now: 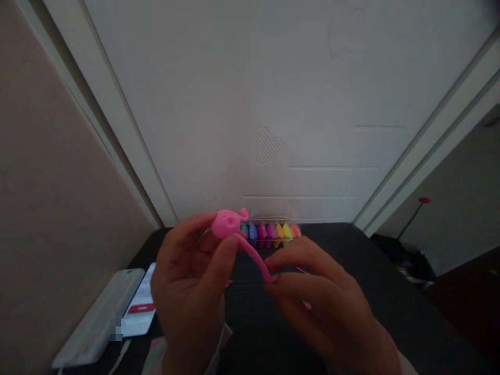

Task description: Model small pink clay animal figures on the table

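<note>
Pale panelling (219,94) filled the background, with a striped heart (267,146) raised in relief near its middle and straight grooves lower down, to the right. At its foot lay a dark surface (253,333), dimly lit. Above this surface, the left hand (191,281) pinched a pink rounded piece (225,224) between thumb and fingers. Its front showed a round dent, and a small curled bit (244,214) stuck out at the upper right. From beside the left thumb, a long pink strand (254,256) slanted down to the right hand (324,291), which pinched its lower end between the fingertips (whether strand and rounded piece were joined could not be told, since the thumb hid that spot).

Behind the two hands, near the far edge, a clear package (269,237) held a row of coloured pieces, blue, red, purple, orange, yellow and coral among them. To the left lay a phone (141,307) with a lit screen, just beside a long white device (99,317); a white cable (120,357) ran close by. Well off to the right, beyond the surface, stood a thin rod (411,221) with a red top.
</note>
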Motion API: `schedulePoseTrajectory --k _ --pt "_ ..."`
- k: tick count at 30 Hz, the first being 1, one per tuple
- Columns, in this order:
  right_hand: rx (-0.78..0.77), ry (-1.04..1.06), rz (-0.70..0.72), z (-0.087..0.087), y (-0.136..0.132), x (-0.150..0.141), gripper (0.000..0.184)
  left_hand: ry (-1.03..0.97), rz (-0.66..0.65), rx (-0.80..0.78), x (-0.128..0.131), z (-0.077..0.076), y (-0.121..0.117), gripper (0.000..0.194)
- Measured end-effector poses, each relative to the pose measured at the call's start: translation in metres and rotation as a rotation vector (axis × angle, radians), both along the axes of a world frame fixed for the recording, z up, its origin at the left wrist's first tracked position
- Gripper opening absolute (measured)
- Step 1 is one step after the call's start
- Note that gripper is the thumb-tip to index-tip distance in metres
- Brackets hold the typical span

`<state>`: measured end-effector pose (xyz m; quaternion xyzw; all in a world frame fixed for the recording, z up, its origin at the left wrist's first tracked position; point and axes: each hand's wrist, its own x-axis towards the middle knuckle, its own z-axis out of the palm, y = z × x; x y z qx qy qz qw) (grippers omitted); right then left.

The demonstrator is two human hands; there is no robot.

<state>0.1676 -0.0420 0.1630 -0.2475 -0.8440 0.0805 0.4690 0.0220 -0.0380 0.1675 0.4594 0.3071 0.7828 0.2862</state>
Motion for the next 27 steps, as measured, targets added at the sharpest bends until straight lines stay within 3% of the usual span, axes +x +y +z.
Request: schedulePoseTrajectory --k 6,21,27 --pt "0.1 0.059 0.008 -0.0012 0.0035 -0.0074 0.023 0.02 -0.044 -0.083 0.001 -0.0002 0.0006 0.026" --pt "0.1 0.043 -0.016 -0.0004 0.003 -0.0077 0.018 0.103 0.009 -0.111 0.0044 0.0005 -0.0012 0.027" --pt "0.095 -0.012 -0.029 -0.0052 0.0071 -0.0072 0.019 0.236 0.126 -0.157 0.0018 0.0005 -0.0002 0.027"
